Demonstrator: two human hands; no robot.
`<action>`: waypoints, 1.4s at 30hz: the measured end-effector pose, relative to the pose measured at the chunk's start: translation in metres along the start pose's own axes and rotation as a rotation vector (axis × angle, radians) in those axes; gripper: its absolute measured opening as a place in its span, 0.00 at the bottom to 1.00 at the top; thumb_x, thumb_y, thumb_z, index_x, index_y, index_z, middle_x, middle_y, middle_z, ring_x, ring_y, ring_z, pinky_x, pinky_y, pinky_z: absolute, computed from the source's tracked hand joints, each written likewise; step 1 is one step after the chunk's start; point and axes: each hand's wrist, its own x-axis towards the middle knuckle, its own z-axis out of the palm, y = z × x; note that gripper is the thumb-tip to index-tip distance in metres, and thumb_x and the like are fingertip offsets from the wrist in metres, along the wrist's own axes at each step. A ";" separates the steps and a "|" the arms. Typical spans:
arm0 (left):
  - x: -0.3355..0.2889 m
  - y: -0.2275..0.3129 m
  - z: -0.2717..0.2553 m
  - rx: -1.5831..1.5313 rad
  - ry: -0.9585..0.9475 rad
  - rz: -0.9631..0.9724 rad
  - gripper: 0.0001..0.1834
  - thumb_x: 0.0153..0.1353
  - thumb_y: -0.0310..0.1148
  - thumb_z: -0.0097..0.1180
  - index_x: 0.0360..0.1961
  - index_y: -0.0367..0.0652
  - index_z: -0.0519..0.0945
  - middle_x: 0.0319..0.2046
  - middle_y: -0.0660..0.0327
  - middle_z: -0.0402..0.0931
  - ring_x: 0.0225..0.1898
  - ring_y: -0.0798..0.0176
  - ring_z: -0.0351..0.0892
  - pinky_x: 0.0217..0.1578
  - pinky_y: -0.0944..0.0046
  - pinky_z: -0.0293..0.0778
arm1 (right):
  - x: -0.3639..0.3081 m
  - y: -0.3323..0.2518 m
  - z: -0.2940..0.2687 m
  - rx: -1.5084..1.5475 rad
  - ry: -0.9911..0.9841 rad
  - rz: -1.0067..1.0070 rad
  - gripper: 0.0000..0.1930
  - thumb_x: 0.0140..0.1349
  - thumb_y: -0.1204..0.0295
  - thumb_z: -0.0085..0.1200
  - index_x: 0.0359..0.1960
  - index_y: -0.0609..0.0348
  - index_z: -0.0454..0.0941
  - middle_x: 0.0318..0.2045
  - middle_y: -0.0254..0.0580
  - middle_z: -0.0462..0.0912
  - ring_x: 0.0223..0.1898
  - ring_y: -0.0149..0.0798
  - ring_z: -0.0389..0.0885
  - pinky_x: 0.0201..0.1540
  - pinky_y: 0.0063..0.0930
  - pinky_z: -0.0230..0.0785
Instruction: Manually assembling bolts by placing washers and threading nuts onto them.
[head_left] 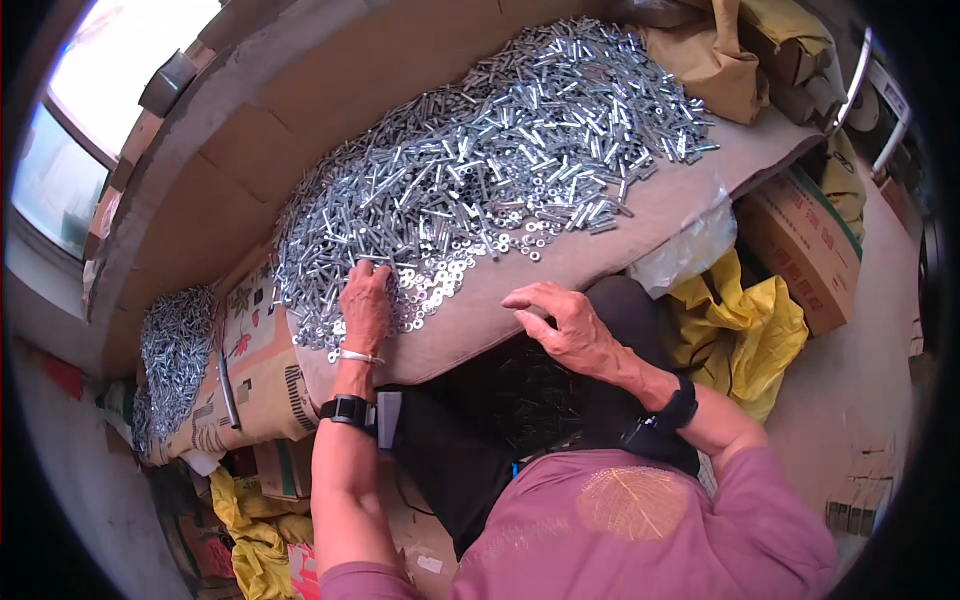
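Observation:
A broad heap of short silvery metal bolt-like pieces (470,150) covers the brown cloth surface (440,345) in front of me. Loose flat washers (445,280) lie along its near edge. My left hand (366,308) reaches into that edge beside the washers, its fingers bent and drawn together. What its fingertips grip, if anything, is hidden. To the right, my right hand (562,318) hovers over the front edge of the cloth, thumb apart from the fingers and nothing seen between them.
A smaller metal heap (175,355) and a metal rod (228,390) lie on a patterned cloth at left. Clear plastic (690,245), a yellow bag (745,325) and a cardboard box (800,250) stand at right. A dark, shadowed place with small pieces (535,395) lies between my legs.

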 end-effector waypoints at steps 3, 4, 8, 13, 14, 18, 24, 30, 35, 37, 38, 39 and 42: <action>0.001 -0.006 0.000 -0.085 0.044 -0.062 0.09 0.52 0.25 0.53 0.35 0.45 0.80 0.32 0.56 0.71 0.36 0.52 0.74 0.35 0.57 0.70 | -0.009 0.000 -0.007 0.045 -0.024 0.060 0.09 0.57 0.76 0.50 0.39 0.63 0.76 0.33 0.48 0.79 0.34 0.45 0.79 0.39 0.33 0.70; 0.002 -0.009 -0.001 -0.159 0.111 -0.116 0.09 0.51 0.24 0.53 0.35 0.44 0.80 0.32 0.56 0.71 0.36 0.51 0.74 0.35 0.57 0.70 | -0.008 0.001 -0.006 0.041 -0.024 0.061 0.09 0.57 0.76 0.50 0.39 0.63 0.76 0.33 0.48 0.79 0.34 0.45 0.79 0.39 0.33 0.70; -0.002 -0.013 -0.002 -0.208 0.156 -0.104 0.11 0.50 0.21 0.53 0.35 0.43 0.80 0.33 0.56 0.70 0.36 0.51 0.74 0.36 0.57 0.71 | 0.000 0.007 0.008 0.073 -0.034 0.105 0.10 0.58 0.75 0.49 0.40 0.64 0.77 0.31 0.48 0.79 0.31 0.43 0.79 0.36 0.32 0.70; -0.005 -0.019 -0.003 -0.030 0.031 0.005 0.14 0.48 0.22 0.53 0.38 0.46 0.79 0.34 0.57 0.70 0.40 0.54 0.73 0.38 0.58 0.71 | 0.020 0.002 0.027 0.101 -0.085 0.101 0.10 0.59 0.75 0.49 0.40 0.64 0.77 0.31 0.49 0.80 0.32 0.43 0.79 0.36 0.32 0.70; -0.005 -0.019 -0.003 -0.032 0.032 -0.001 0.14 0.48 0.22 0.53 0.38 0.46 0.79 0.34 0.57 0.70 0.40 0.54 0.73 0.38 0.58 0.71 | 0.023 0.003 0.031 0.096 -0.083 0.077 0.10 0.59 0.74 0.48 0.40 0.64 0.77 0.31 0.49 0.80 0.32 0.43 0.79 0.36 0.32 0.70; 0.002 -0.014 -0.012 -0.070 -0.033 0.086 0.13 0.49 0.24 0.53 0.37 0.47 0.79 0.36 0.58 0.70 0.41 0.54 0.73 0.38 0.58 0.72 | 0.034 0.009 0.040 0.070 -0.155 0.095 0.11 0.61 0.76 0.48 0.43 0.64 0.77 0.35 0.46 0.81 0.37 0.37 0.80 0.40 0.27 0.71; 0.010 -0.019 -0.008 -0.197 0.105 0.154 0.09 0.48 0.26 0.57 0.33 0.46 0.78 0.38 0.55 0.72 0.41 0.53 0.74 0.37 0.58 0.73 | 0.044 0.010 0.041 -0.016 -0.138 0.020 0.10 0.59 0.75 0.49 0.41 0.64 0.77 0.33 0.48 0.80 0.35 0.43 0.79 0.39 0.31 0.70; 0.017 0.023 -0.030 -1.407 0.201 -0.521 0.13 0.67 0.33 0.45 0.47 0.35 0.66 0.33 0.50 0.78 0.22 0.66 0.79 0.19 0.76 0.69 | 0.043 0.033 0.017 -0.150 0.014 0.089 0.10 0.58 0.74 0.49 0.39 0.63 0.77 0.33 0.48 0.80 0.34 0.46 0.79 0.38 0.34 0.70; -0.016 0.085 -0.037 -2.025 0.077 -0.769 0.17 0.65 0.32 0.49 0.51 0.37 0.63 0.35 0.49 0.77 0.31 0.61 0.81 0.28 0.72 0.77 | 0.066 0.037 0.010 -0.296 0.084 0.135 0.09 0.57 0.74 0.50 0.37 0.61 0.79 0.34 0.47 0.81 0.37 0.48 0.80 0.40 0.36 0.71; -0.030 0.107 -0.039 -2.102 0.076 -0.787 0.19 0.64 0.30 0.51 0.53 0.37 0.62 0.35 0.50 0.77 0.33 0.61 0.81 0.31 0.72 0.77 | 0.073 0.040 0.012 -0.331 0.090 0.108 0.09 0.57 0.73 0.50 0.37 0.60 0.79 0.34 0.47 0.81 0.37 0.47 0.80 0.40 0.36 0.71; -0.036 0.113 -0.038 -2.133 0.059 -0.804 0.22 0.62 0.28 0.52 0.55 0.39 0.62 0.36 0.51 0.77 0.35 0.63 0.80 0.32 0.73 0.77 | 0.076 0.041 0.015 -0.363 0.097 0.078 0.09 0.57 0.72 0.50 0.37 0.60 0.79 0.34 0.46 0.81 0.37 0.47 0.80 0.40 0.36 0.71; -0.043 0.115 -0.038 -2.164 0.045 -0.822 0.24 0.61 0.26 0.54 0.57 0.41 0.62 0.37 0.53 0.77 0.36 0.65 0.79 0.34 0.74 0.76 | 0.080 0.045 0.019 -0.379 0.095 0.024 0.08 0.57 0.72 0.51 0.36 0.60 0.79 0.34 0.45 0.81 0.36 0.46 0.80 0.40 0.37 0.71; -0.059 0.115 -0.034 -2.189 0.034 -0.829 0.28 0.60 0.25 0.55 0.60 0.41 0.60 0.37 0.53 0.77 0.35 0.67 0.78 0.34 0.75 0.76 | 0.090 0.051 0.031 -0.467 0.073 -0.052 0.08 0.56 0.72 0.51 0.35 0.60 0.79 0.33 0.44 0.81 0.35 0.46 0.80 0.39 0.37 0.70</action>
